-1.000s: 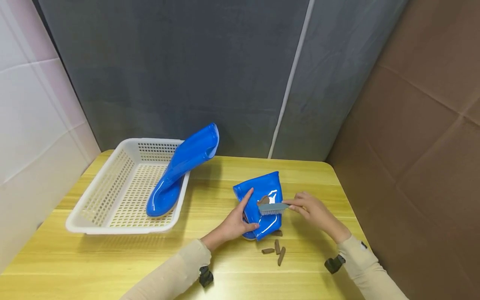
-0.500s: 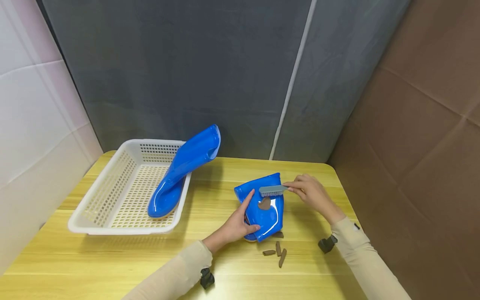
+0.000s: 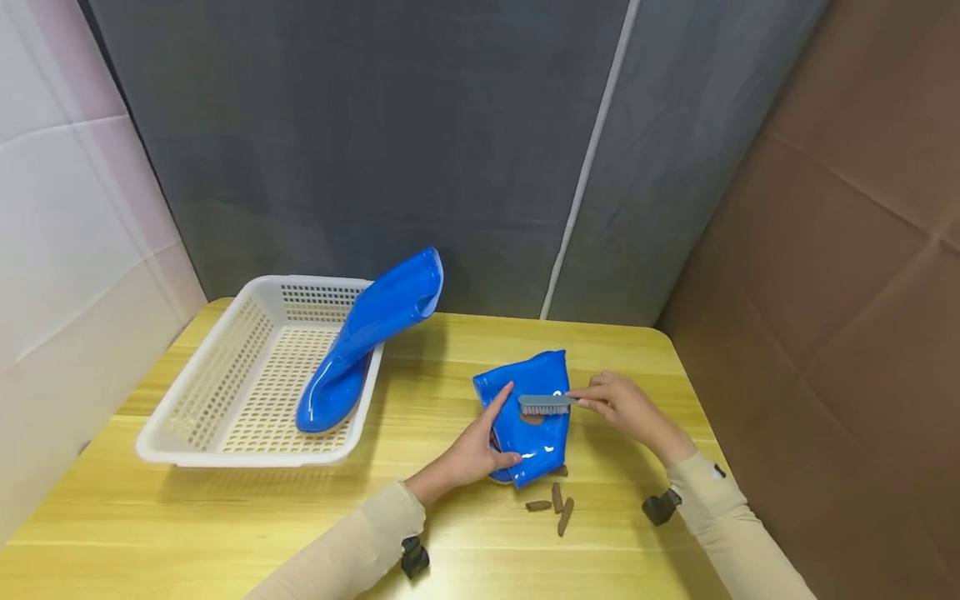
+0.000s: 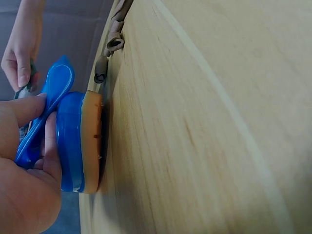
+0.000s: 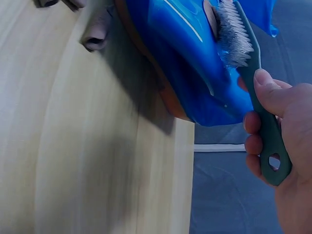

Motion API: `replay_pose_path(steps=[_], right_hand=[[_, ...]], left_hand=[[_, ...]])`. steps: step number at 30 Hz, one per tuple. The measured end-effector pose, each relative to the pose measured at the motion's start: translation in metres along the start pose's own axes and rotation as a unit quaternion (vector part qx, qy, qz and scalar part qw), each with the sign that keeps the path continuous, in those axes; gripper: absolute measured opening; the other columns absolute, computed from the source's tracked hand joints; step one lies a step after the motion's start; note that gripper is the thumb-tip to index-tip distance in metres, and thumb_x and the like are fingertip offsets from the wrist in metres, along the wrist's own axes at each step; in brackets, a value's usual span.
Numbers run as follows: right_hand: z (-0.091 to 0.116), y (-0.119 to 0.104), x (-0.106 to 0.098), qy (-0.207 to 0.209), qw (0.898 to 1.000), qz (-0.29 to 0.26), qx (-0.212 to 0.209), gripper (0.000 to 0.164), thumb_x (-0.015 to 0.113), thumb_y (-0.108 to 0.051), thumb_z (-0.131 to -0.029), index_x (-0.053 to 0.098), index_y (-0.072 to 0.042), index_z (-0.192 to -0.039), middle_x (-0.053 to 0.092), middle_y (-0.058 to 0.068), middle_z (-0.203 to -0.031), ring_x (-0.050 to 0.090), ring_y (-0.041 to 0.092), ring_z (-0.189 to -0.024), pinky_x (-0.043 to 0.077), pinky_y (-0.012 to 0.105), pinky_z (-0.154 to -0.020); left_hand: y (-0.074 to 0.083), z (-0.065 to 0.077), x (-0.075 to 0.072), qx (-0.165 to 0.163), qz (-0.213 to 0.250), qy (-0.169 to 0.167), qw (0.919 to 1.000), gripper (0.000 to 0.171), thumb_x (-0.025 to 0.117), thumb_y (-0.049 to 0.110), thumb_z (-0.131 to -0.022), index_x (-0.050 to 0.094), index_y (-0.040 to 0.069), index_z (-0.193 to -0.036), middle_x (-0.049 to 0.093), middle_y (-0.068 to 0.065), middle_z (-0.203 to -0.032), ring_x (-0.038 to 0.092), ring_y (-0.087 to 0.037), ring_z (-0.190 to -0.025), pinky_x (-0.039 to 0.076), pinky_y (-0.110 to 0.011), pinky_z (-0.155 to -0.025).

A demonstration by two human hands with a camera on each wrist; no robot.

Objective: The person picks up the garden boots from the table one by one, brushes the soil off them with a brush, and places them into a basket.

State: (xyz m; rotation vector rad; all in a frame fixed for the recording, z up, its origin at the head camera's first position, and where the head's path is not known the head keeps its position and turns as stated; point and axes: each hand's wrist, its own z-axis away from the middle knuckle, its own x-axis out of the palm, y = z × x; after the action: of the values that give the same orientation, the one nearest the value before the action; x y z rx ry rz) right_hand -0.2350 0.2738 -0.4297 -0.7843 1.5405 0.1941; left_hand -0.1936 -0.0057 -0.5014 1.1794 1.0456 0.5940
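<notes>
A blue rain boot (image 3: 536,454) stands on the table, its shaft folded over toward the right hand. My left hand (image 3: 474,446) grips the shaft near its rim; in the left wrist view the thumb and fingers pinch the flattened blue material (image 4: 59,80) above the tan sole (image 4: 91,141). With my right hand (image 3: 626,410) I hold a grey-green scrub brush (image 3: 545,402) by its handle. Its pale bristles (image 5: 235,36) lie against the shaft, over a brown patch (image 3: 532,418) that is partly hidden by the brush.
Several brown rolled pieces (image 3: 566,517) lie on the table (image 3: 465,550) in front of the boot. At the left stands a white perforated basket (image 3: 161,442), with a second blue boot (image 3: 360,337) leaning over its right rim. Dark and brown curtains border the table.
The brush went up the boot shaft, baring the brown patch, then came back down partly over it. The boot's shaft shifted slightly; the left hand kept its grip.
</notes>
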Motion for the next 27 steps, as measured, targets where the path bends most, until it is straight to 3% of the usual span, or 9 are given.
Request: replay_pose_path(steps=[10, 19, 27], right_hand=[[0.014, 0.002, 0.008, 0.007, 1.0, -0.023, -0.003, 0.025, 0.064, -0.018, -0.095, 0.074, -0.022, -0.118, 0.051, -0.01, -0.076, 0.04, 0.005, -0.074, 0.038, 0.019, -0.065], [0.026, -0.004, 0.021, -0.024, 0.999, 0.011, -0.036, 0.025, 0.063, -0.021, -0.096, 0.074, -0.021, -0.118, 0.058, -0.008, -0.08, 0.04, 0.004, -0.078, 0.038, 0.02, -0.07], [0.043, -0.004, 0.029, 0.014, 0.998, -0.036, -0.042, 0.026, 0.066, -0.018, -0.092, 0.075, -0.02, -0.116, 0.06, -0.009, -0.081, 0.039, 0.001, -0.078, 0.039, 0.019, -0.068]], left_hand=[[0.001, 0.001, -0.001, -0.004, 0.014, -0.01, 0.9998, 0.109, 0.078, 0.014, -0.085, 0.002, 0.05, -0.155, 0.019, -0.017, -0.165, 0.031, -0.047, -0.146, 0.043, -0.058, -0.109], [0.002, 0.001, -0.005, 0.019, 0.018, -0.02, 0.9995, 0.109, 0.075, 0.007, -0.087, 0.001, 0.044, -0.157, 0.02, -0.02, -0.164, 0.032, -0.044, -0.147, 0.045, -0.055, -0.109], [0.003, 0.001, -0.004, 0.019, 0.025, -0.027, 0.9991, 0.11, 0.075, 0.006, -0.086, 0.0, 0.044, -0.157, 0.021, -0.02, -0.164, 0.034, -0.045, -0.146, 0.043, -0.057, -0.11]])
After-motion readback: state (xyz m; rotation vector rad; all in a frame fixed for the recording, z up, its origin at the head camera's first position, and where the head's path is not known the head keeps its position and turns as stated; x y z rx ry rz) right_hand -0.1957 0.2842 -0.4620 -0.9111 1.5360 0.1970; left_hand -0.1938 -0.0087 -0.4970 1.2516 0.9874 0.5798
